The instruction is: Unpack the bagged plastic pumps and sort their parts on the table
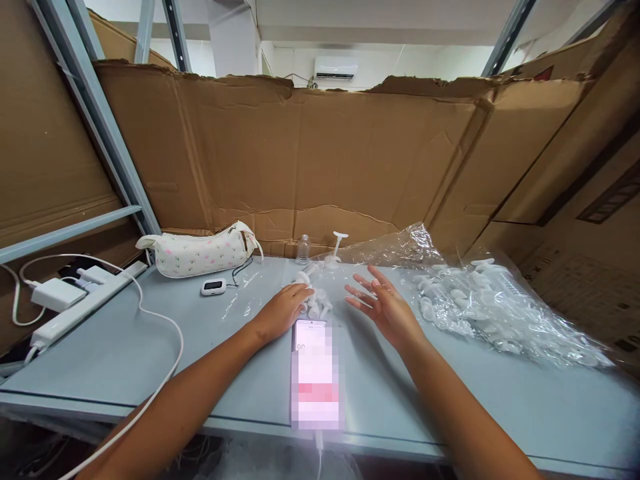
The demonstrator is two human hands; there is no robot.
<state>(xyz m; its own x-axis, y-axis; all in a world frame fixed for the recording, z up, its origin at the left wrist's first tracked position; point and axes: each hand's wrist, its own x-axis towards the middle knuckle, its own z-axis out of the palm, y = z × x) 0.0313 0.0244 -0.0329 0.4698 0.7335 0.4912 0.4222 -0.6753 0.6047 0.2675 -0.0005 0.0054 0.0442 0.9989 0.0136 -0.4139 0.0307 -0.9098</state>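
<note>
1. The small white plastic pieces (320, 303) lie heaped mid-surface, under and beside the left hand (284, 310); whether its curled fingers grip one is hidden.
2. The right hand (384, 305) is spread and empty, beside the heap. Handling tangled pieces probably goes best with light fingertip pinches, loosening one at a time.
3. The lit, pale-screened phone (316, 373) crowds the heap's near side; the clear bottle (303, 249) stands behind.
4. The crinkled, transparent plastic bag (487, 310) of white pieces limits room rightward.
</note>
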